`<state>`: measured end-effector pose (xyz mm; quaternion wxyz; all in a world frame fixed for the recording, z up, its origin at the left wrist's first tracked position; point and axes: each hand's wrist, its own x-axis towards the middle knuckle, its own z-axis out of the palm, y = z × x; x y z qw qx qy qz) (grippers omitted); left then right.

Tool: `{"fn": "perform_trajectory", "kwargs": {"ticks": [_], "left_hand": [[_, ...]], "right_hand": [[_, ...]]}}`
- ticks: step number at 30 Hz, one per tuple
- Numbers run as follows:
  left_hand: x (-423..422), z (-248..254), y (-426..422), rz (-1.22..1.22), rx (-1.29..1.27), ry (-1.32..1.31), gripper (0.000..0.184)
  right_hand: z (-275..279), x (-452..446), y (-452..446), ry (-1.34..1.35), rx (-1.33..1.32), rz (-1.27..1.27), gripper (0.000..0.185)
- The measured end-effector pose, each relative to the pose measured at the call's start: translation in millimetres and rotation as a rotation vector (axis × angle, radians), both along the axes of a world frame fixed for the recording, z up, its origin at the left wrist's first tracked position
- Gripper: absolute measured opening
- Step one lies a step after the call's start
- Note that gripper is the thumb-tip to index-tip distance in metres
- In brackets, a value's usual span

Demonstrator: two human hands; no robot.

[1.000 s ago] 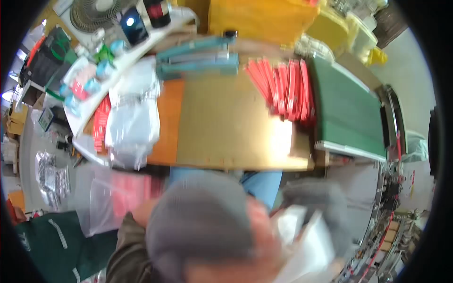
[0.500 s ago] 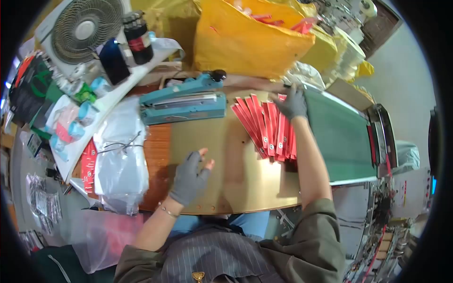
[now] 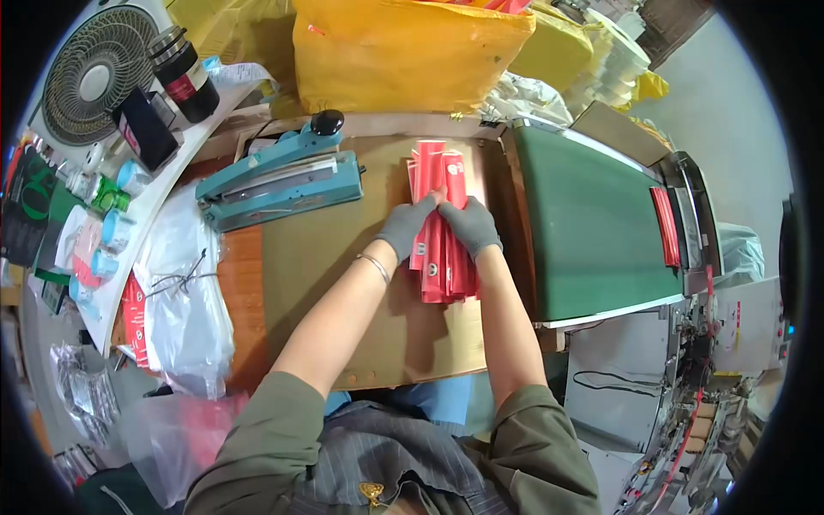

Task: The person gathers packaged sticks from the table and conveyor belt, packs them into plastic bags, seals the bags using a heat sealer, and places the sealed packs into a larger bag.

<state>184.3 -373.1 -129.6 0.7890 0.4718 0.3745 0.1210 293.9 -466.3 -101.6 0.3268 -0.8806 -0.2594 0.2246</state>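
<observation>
A bundle of long, narrow red packets (image 3: 439,270) is gathered over the middle of the brown board (image 3: 322,300). My left hand (image 3: 405,227), in a grey fingerless glove, is closed around the bundle's left side. From the right side my right hand (image 3: 471,225), gloved the same way, also grips it. The thumbs meet on top of the packets, and the fingers beneath are hidden. At the upper end the packets lie slightly uneven. To the left of the hands stands a teal heat sealer (image 3: 283,190) with a black knob.
Clear plastic bags (image 3: 184,300) lie at the left beside a white shelf (image 3: 193,142) with a fan (image 3: 94,81) and flask. A large yellow sack (image 3: 403,64) stands behind the board. At the right is a green conveyor belt (image 3: 596,227) carrying red packets at its far end.
The fanned-out red packets are now drawn together into one bundle. My left hand has come across to it, and my right hand has moved down from the far end. The view has shifted.
</observation>
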Motion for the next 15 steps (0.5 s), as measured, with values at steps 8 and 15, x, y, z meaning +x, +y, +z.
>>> {"fn": "perform_trajectory", "kwargs": {"ticks": [8, 15], "left_hand": [[-54.6, 2.4, -3.2, 0.023, -0.052, 0.091, 0.066], [-91.5, 4.2, -10.4, 0.121, 0.324, 0.213, 0.077]], "right_hand": [[-32.3, -40.5, -9.8, 1.175, 0.541, 0.016, 0.048], [-34.8, -80.2, -13.2, 0.608, 0.413, 0.005, 0.053]]}}
